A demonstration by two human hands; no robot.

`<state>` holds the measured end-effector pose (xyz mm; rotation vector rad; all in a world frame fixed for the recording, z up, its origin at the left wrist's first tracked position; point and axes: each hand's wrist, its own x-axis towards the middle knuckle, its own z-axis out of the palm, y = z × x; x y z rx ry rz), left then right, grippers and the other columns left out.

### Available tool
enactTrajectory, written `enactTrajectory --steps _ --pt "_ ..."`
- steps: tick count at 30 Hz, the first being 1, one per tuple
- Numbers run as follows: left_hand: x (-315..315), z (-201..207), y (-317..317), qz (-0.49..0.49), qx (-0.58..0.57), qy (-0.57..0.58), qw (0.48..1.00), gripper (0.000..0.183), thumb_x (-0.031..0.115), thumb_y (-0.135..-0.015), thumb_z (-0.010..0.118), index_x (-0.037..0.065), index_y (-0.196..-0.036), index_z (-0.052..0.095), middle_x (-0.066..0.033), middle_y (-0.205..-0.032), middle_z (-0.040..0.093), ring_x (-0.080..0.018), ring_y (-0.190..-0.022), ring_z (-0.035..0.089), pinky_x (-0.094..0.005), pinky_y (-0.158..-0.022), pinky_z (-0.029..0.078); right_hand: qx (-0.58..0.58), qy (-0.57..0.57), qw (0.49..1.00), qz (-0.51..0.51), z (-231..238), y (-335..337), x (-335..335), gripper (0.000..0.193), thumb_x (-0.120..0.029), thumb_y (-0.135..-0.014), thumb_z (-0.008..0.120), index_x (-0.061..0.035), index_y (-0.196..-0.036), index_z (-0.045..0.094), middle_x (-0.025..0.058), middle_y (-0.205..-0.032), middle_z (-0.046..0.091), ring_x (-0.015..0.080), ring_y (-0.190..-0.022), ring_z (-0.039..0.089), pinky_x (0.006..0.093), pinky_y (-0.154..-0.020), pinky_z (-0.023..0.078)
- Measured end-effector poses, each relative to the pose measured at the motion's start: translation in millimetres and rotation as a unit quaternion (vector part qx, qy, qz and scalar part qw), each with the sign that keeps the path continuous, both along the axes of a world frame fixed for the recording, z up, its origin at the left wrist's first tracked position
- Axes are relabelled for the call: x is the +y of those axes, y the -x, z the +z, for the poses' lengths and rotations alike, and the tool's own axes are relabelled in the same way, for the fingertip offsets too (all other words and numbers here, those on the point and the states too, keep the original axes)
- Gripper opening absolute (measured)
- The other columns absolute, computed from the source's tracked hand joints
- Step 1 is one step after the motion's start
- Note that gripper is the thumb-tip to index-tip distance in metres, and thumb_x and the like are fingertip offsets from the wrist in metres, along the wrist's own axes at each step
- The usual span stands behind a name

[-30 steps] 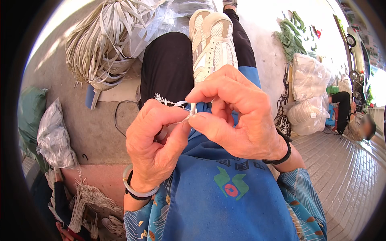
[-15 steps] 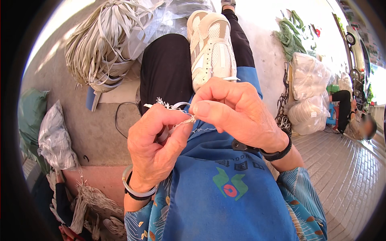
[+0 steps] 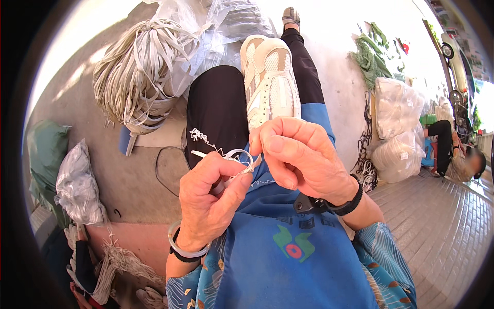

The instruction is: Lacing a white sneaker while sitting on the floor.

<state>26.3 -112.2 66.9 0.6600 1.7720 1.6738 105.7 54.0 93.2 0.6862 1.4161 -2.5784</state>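
Observation:
My left hand (image 3: 213, 193) is closed, pinching a thin white shoelace (image 3: 240, 152) between thumb and forefinger. The lace loops up from the fingertips, and part of it is hidden inside the hand. Crinkled white thread (image 3: 201, 136) trails from the same bunch over my dark trouser leg. Close by on the right, my right hand (image 3: 309, 162) has loosely curled fingers, the thumb tip apart from the forefinger, whose tip is beside the lace. Just beyond the hands, a pair of beige and white sneakers (image 3: 267, 85) rests between my legs.
At the upper left lies a big bundle of flat beige laces (image 3: 141, 72). Plastic-wrapped packs (image 3: 399, 154) and green netting (image 3: 371, 56) lie to the right. Grey and green bags (image 3: 80, 185) are at left. Another person (image 3: 458, 154) sits at far right; a co-worker's arm shows lower left.
My right thumb and forefinger have parted and moved slightly away from the left fingertips. The left hand keeps its pinch on the lace. The whole view has shifted a little.

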Motion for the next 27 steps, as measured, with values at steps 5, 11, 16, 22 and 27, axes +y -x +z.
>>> enactTrajectory --steps 5,11,16,22,27 --pt "2.0 3.2 0.7 -0.006 0.057 0.013 0.998 0.01 -0.003 -0.076 0.067 0.002 -0.081 0.06 0.0021 -0.064 0.046 -0.0031 -0.049 0.036 -0.0197 -0.044 0.028 -0.006 -0.091 0.996 0.003 -5.5 -4.3 -2.3 0.018 -0.018 -0.09 0.058 0.0007 -0.092 0.057 0.0018 -0.071 0.055 0.0025 -0.048 0.043 0.0167 -0.044 0.034" --pt "7.7 1.7 -2.2 -0.01 0.109 0.033 0.993 0.01 0.0 -0.077 0.069 0.003 -0.081 0.061 0.0007 -0.062 0.045 -0.0049 -0.047 0.037 -0.021 -0.043 0.028 0.085 -0.342 0.936 0.009 -5.4 -5.9 -5.0 0.009 -0.007 -0.081 0.067 -0.001 -0.083 0.061 0.0001 -0.08 0.054 0.0027 -0.059 0.045 0.0192 -0.05 0.037" --pt "7.5 4.9 -2.2 -0.028 -0.003 0.01 1.0 0.008 0.004 -0.083 0.065 0.0 -0.08 0.058 0.0039 -0.061 0.048 -0.0012 -0.052 0.038 -0.0198 -0.044 0.028 0.059 -0.134 0.989 -0.018 -4.9 -7.3 -0.3 0.007 -0.007 -0.088 0.057 0.0 -0.087 0.057 0.0064 -0.09 0.057 0.0035 -0.053 0.046 0.0165 -0.047 0.036" --pt "9.9 10.8 -2.6 -0.031 -0.105 0.01 0.994 0.01 0.007 -0.089 0.059 -0.003 -0.087 0.06 0.0059 -0.061 0.05 0.0007 -0.054 0.038 -0.0169 -0.046 0.029 0.087 0.08 0.991 -0.067 1.3 -6.9 3.7 0.012 -0.015 -0.094 0.046 -0.0033 -0.092 0.049 0.0116 -0.091 0.058 0.0061 -0.048 0.047 0.0181 -0.043 0.036" --pt "14.7 17.3 -4.1 -0.036 -0.086 0.009 0.996 0.012 0.007 -0.09 0.057 -0.003 -0.095 0.062 0.0055 -0.062 0.052 0.0003 -0.054 0.04 -0.0161 -0.046 0.03 0.258 -0.227 0.936 -0.079 -2.8 -8.8 4.7 0.009 -0.008 -0.093 0.047 0.0007 -0.091 0.05 0.0073 -0.088 0.057 0.0089 -0.066 0.055 0.0244 -0.061 0.047"
